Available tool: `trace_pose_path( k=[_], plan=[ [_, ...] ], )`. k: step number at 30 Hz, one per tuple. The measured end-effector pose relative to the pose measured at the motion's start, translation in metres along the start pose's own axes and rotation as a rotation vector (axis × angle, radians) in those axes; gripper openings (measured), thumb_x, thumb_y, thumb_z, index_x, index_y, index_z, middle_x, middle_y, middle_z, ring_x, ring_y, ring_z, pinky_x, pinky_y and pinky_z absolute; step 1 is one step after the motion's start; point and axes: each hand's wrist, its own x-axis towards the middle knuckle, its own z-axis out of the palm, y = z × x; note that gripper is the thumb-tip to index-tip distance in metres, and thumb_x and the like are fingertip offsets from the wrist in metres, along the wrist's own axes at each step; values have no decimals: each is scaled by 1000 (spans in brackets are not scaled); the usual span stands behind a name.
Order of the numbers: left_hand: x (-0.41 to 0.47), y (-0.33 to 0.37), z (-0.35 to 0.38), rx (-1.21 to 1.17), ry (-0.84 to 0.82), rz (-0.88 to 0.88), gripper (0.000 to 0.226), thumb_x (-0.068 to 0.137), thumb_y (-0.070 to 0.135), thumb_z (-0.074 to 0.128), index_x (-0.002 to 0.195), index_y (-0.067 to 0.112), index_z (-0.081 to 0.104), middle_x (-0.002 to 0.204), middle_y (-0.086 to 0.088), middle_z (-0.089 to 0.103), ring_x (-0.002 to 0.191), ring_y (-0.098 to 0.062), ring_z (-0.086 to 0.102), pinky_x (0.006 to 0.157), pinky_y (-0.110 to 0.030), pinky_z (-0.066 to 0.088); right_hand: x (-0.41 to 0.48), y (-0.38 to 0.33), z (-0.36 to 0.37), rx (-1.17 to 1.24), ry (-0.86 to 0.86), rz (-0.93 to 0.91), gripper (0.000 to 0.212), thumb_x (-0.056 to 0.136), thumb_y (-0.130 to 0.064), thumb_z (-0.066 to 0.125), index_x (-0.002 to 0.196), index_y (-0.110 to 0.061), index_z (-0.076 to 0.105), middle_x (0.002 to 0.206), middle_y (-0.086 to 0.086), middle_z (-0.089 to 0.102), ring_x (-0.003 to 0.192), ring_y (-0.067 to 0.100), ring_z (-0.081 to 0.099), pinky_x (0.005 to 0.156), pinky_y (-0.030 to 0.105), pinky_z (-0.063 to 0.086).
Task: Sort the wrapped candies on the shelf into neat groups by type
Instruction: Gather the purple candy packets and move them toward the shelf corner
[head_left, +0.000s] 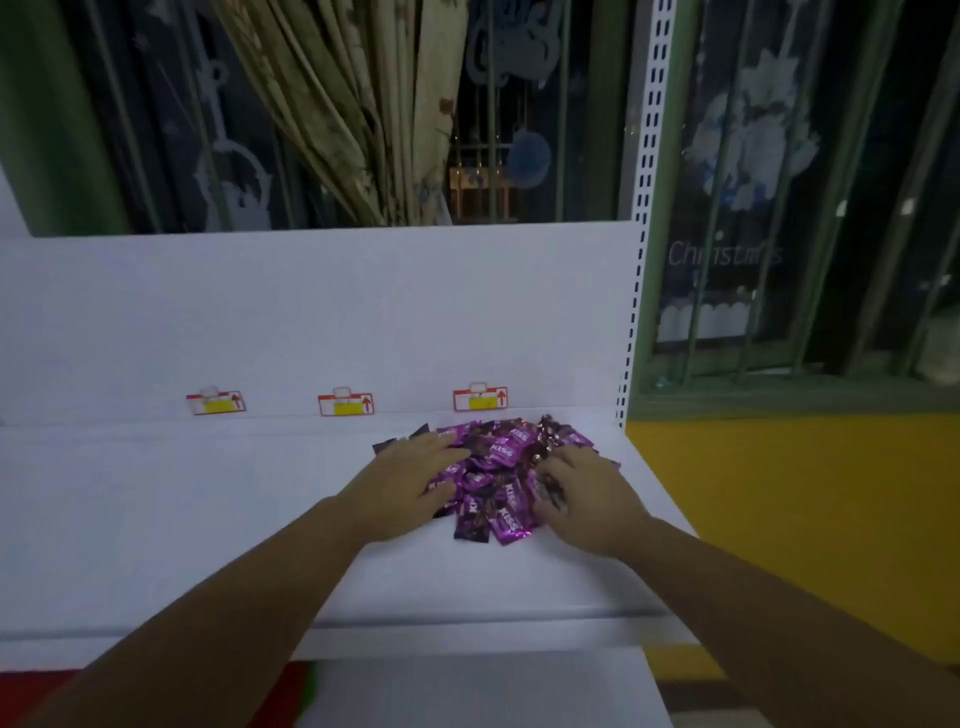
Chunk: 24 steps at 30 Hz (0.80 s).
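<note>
Best to draw the dark wrappers out singly, leftward; on the smooth white shelf the left hand lies flat on the heap's left, fingers straight, close together; the right hand curls over its right, pinching or not I cannot tell; the candy pile is glossy, crinkled, slippery foil, purple and dark mixed; price tags stand behind.

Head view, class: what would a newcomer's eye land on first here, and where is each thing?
The heap of purple and dark wrapped candies stands out on the white shelf, toward its right end. The left hand lies flat on its left side, the right hand on its right. Three red-and-yellow price tags line the back panel.
</note>
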Motion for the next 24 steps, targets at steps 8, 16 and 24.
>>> trace_pose_path(
  k=[8,16,24],
  plan=[
    [10,-18,21,-251,113,-558,20,80,26,65,97,15,62,87,2,60,81,-17,57,62,-21,36,21,-31,30,68,-194,297,47,77,-57,60,103,-20,49,101,1,51,92,19,52,76,31,45],
    [8,-23,35,-108,32,-313,20,80,31,65,98,22,65,99,0,61,95,-17,55,78,-25,41,23,-26,43,345,-167,400,27,78,-29,70,88,-22,46,75,-7,52,64,5,46,52,21,32],
    [17,-20,47,14,75,-243,20,83,33,63,98,21,62,98,2,62,97,-17,55,81,-25,40,27,-16,21,600,33,445,8,85,-14,61,83,-20,56,76,-10,59,68,5,56,60,19,44]
  ],
)
